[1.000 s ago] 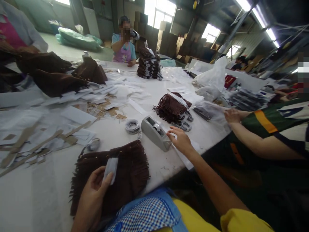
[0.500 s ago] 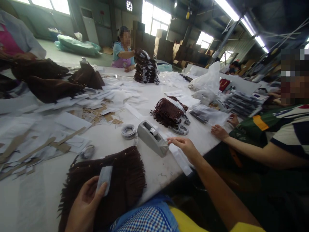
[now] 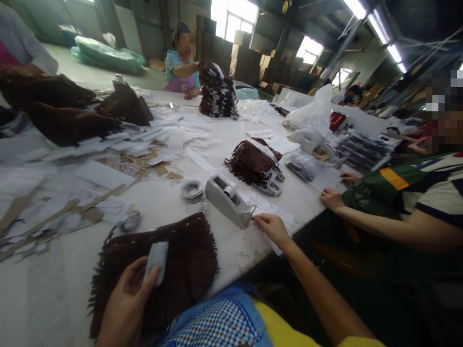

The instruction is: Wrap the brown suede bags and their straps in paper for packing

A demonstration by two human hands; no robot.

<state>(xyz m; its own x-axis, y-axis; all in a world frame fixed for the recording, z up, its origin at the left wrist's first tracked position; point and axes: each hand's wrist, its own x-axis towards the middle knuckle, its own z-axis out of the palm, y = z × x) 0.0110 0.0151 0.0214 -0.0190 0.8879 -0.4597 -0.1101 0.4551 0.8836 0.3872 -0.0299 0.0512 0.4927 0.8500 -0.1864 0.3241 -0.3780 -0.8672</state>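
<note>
My left hand (image 3: pixel 132 289) pinches a small pale grey folded strip (image 3: pixel 156 262) between thumb and fingers. It is held over a dark brown fringed bag (image 3: pixel 184 270) lying flat on the table, with a wrapped strap coil (image 3: pixel 192 191) at its top edge. Fingers pinched together, my right hand (image 3: pixel 273 229) is at the cutting end of a grey tape dispenser (image 3: pixel 227 200), on the end of the clear tape (image 3: pixel 251 210). Beyond the dispenser sits a stack of brown fringed bags (image 3: pixel 249 161) with a white band and wrapped straps.
White paper and brown card scraps (image 3: pixel 87 207) cover the table's left side. A co-worker across the table touches a tall stack of wrapped brown bags (image 3: pixel 218 94). At right, another person's hands (image 3: pixel 333 198) rest by a clear plastic bag (image 3: pixel 314 168). Brown bags (image 3: pixel 72 120) lie far left.
My right hand has shifted slightly right and down, away from the dispenser's end, with the tape between its fingers. My left hand still holds the strip. The camera view has tilted slightly.
</note>
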